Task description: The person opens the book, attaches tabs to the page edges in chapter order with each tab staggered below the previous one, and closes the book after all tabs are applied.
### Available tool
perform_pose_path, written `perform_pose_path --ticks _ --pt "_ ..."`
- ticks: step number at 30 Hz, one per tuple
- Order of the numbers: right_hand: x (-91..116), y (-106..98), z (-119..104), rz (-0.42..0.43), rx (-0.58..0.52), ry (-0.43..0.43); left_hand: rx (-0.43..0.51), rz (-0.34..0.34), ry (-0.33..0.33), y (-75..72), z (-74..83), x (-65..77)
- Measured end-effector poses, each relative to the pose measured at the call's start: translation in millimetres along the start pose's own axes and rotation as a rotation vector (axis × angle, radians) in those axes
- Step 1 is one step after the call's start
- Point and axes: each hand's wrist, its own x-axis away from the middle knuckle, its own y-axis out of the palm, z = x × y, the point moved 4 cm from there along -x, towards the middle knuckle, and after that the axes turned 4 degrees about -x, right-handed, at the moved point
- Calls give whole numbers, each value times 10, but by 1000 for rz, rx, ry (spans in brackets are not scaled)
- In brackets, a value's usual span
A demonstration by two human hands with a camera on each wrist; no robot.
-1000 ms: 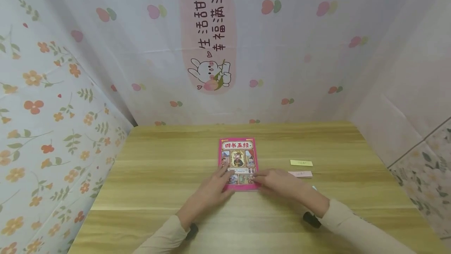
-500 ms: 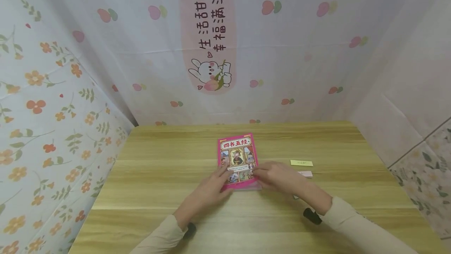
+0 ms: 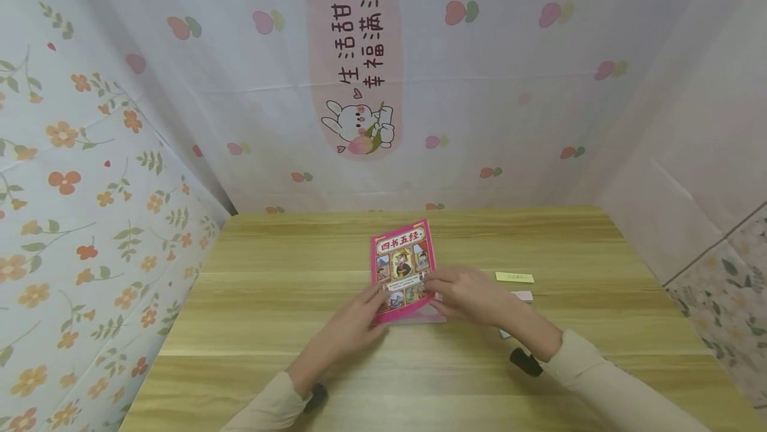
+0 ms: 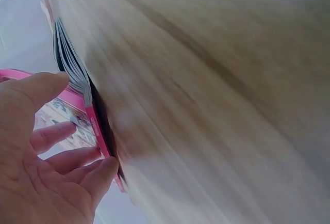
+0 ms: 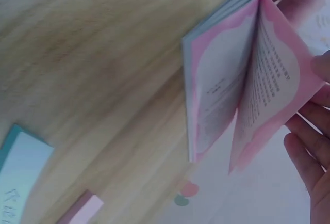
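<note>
A pink comic-style book (image 3: 400, 264) with Chinese characters lies on the wooden table, its front cover raised on the right side. My right hand (image 3: 470, 293) pinches the cover's right edge between thumb and fingers. Under the lifted cover, the right wrist view shows a pink-bordered printed page (image 5: 221, 87). My left hand (image 3: 353, 322) rests at the lower left of the book. In the left wrist view its fingers touch the cover and the pink spine (image 4: 98, 128), while the thumb lies near the bottom edge.
Right of the book lie a yellow paper strip (image 3: 514, 277) and a pink strip (image 3: 524, 296), partly behind my right hand. A light-blue pad (image 5: 26, 164) with handwriting lies nearer, mostly under my right forearm. Patterned curtains (image 3: 269, 119) stand behind and beside the table.
The cover lay flat one second ago. My right hand has taken its right edge and lifted it up and leftward, baring the page beneath. My left hand has shifted slightly left.
</note>
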Motion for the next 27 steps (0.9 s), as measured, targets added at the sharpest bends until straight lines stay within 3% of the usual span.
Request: perform_pose_path --ticks 14,27 --pt "-282 -105 -33 213 -23 -125 -32 90 60 -111 -101 175" --pt "-489 -76 -134 250 -23 -189 -60 79 29 -169 -178 246"
